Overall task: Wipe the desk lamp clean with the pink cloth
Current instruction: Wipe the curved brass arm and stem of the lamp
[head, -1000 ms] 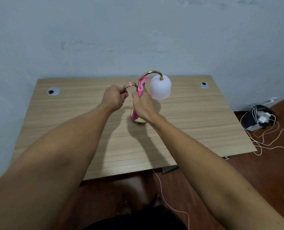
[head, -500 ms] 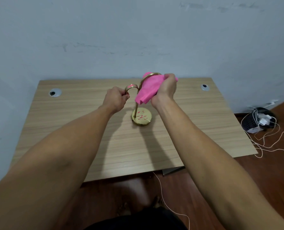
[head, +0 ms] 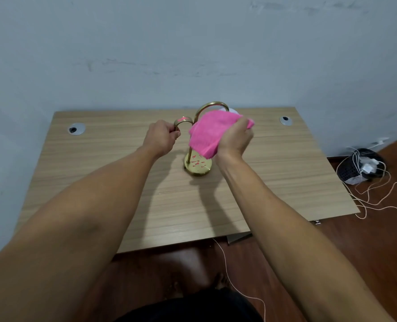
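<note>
I am reaching both bare arms out over the wooden desk (head: pixel 104 173), and my hands are apart, one on each side of the desk lamp (head: pixel 197 164). My left hand (head: pixel 161 140) is curling into a fist around the lamp's smaller brass loop (head: pixel 183 120). My right hand (head: pixel 235 138) is clamping the pink cloth (head: pixel 208 133) over the white shade (head: pixel 231 110), so only a sliver of shade is peeking out behind the fabric. The cloth is looking soft and bunched; the lamp's curved neck and round base are shining gold, with pink flecks reflecting on the base. Compared with half a second ago, my right hand is sitting a little lower on the shade, and the cloth is hanging closer to the base.
</note>
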Available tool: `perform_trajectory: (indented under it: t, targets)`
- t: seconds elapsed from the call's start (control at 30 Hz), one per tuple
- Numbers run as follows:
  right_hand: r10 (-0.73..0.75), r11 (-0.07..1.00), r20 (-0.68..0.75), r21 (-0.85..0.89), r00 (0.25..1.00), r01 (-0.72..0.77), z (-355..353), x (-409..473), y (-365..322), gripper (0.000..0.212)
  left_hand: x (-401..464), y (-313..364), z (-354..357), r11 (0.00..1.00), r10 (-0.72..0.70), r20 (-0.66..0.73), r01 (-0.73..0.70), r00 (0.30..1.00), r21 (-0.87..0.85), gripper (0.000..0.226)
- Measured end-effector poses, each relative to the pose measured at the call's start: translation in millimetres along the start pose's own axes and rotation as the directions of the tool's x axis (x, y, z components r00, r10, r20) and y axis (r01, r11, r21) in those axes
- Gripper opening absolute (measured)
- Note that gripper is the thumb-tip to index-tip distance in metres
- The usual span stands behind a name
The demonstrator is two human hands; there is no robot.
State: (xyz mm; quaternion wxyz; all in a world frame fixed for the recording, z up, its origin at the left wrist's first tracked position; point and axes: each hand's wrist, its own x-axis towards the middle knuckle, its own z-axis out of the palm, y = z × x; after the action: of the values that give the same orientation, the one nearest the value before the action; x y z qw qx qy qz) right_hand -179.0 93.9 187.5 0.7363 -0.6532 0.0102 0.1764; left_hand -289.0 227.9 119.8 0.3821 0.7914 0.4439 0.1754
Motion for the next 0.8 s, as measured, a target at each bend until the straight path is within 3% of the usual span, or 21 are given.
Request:
perform_trajectory:
  t: [0.07, 0.13, 0.2, 0.27, 0.37, 0.63, 0.73, 0.8]
  targets:
    - [-0.192, 0.978, -0.077, 0.064, 0.978, 0.197, -4, -4, -10, 0.030, 0, 0, -1, 1.000, -0.001, -0.001, 0.001, 1.000, 0.002, 0.017]
    - [-0.337, 0.941, -0.035, 0.018, 0.941, 0.338, -1, -4, -11, 0.036, 1, 0, -1, 1.000, 0.004, -0.004, -0.004, 1.000, 0.010, 0.017]
    - [-0.452, 0.877, 0.160, -0.097, 0.877, 0.470, 3, 1, -4, 0.051, 0, 1, -1, 1.000, 0.009, -0.008, -0.009, 1.000, 0.022, 0.017]
    - [-0.523, 0.755, 0.408, -0.187, 0.749, 0.629, 5, 7, 12, 0.063, 1, 0, -1, 1.000, 0.008, -0.013, -0.007, 1.000, 0.022, 0.017]
    - [-0.486, 0.516, 0.643, -0.335, 0.592, 0.788, 5, 13, 39, 0.070, 1, -1, -1, 1.000, 0.011, -0.008, -0.011, 1.000, 0.018, 0.018]
    - [-0.463, 0.178, 0.789, -0.364, 0.404, 0.914, -4, 25, 72, 0.077, 3, -1, -1, 1.000, 0.016, 0.001, -0.016, 1.000, 0.000, 0.017]
    - [-0.422, 0.156, 0.837, -0.311, 0.348, 0.938, -8, 24, 82, 0.078, 3, -2, -1, 1.000, 0.019, 0.006, -0.019, 1.000, 0.001, 0.018]
    - [-0.386, 0.251, 0.849, -0.280, 0.361, 0.926, -9, 19, 87, 0.079, 4, -3, -1, 1.000, 0.017, 0.009, -0.017, 1.000, -0.002, 0.018]
